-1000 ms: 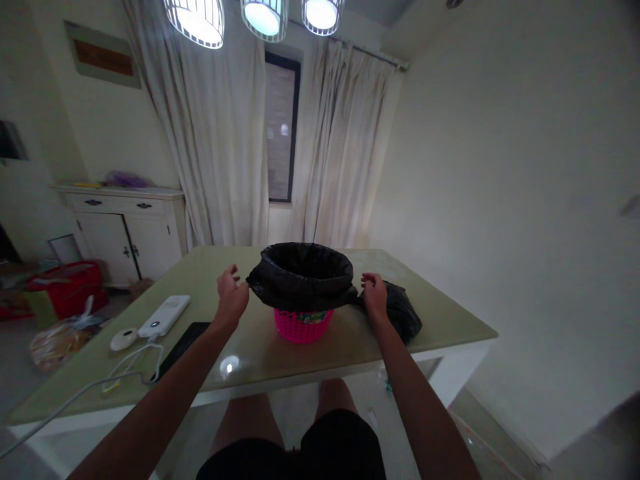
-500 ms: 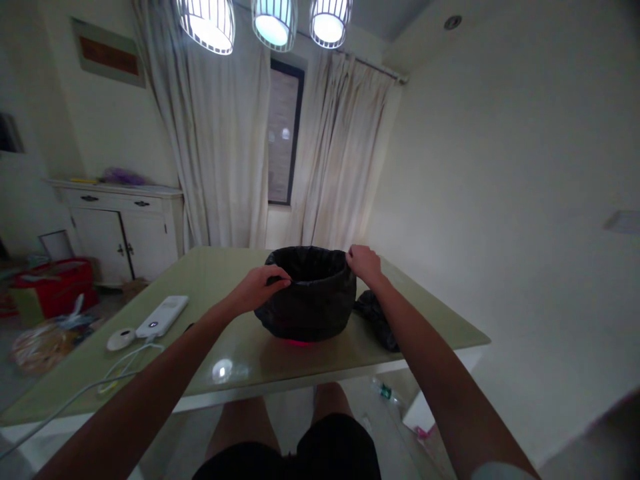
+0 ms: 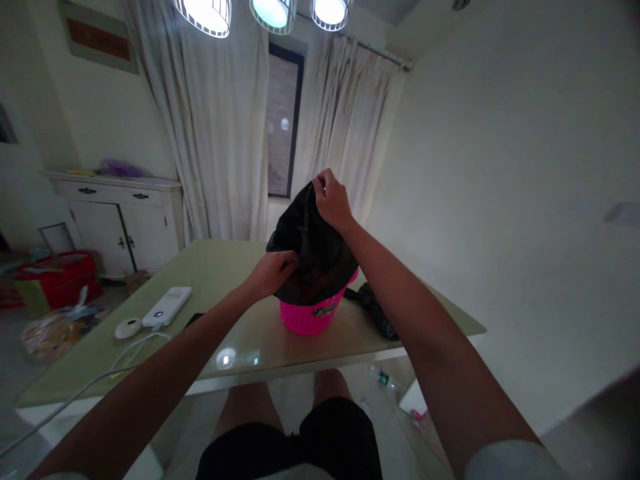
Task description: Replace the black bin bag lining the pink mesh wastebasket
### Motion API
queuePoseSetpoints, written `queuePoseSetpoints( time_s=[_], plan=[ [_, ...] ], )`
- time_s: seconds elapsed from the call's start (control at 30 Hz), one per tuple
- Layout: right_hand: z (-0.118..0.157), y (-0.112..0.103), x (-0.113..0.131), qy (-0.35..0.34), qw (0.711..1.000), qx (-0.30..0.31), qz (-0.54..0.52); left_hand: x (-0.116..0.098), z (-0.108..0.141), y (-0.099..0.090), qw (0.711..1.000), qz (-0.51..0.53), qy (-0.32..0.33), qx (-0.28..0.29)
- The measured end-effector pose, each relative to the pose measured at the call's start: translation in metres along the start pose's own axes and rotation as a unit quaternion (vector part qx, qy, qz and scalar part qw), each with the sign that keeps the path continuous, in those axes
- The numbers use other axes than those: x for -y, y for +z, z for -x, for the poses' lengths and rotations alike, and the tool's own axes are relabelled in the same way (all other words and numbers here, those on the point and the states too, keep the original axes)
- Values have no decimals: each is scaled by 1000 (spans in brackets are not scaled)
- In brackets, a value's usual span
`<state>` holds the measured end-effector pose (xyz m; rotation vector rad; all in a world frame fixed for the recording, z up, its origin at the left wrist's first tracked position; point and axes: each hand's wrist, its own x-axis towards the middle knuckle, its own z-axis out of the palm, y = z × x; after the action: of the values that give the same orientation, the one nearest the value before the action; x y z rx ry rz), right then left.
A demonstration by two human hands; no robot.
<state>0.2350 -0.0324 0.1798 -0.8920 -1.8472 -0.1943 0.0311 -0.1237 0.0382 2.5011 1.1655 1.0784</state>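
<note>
A black plastic bag covers the upper part of a pink plastic basket with small holes, which stands on the table. My right hand pinches the bag's edge and holds it high above the basket. Lower down, on the near left side, my left hand has its fingers closed on the bag too. The basket's lower front and a label show below the bag; the rest of its rim is hidden. Beside it on the right lies a crumpled black bag, partly behind my right forearm.
The pale green table also holds a white power bank, a small round white device and a white cable. A plastic bottle lies on the floor. At the far left stands a white cabinet.
My right hand has risen and moved left, pulling the bag's edge up off the basket's side. The pink lower part of the basket has come into sight. My left hand still grips the bag.
</note>
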Motion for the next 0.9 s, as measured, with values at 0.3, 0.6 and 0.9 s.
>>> queuePoseSetpoints(
  time_s=[0.3,0.6,0.9],
  plan=[
    [-70,8,17,-105,979,43,-169,15,-18,-36,981,-136,-23,-135],
    [-83,17,-4,-58,987,43,-146,40,-9,-129,906,-181,-169,-344],
    [31,-47,-119,241,962,41,123,102,16,-112,916,-194,-246,-251]
  ],
)
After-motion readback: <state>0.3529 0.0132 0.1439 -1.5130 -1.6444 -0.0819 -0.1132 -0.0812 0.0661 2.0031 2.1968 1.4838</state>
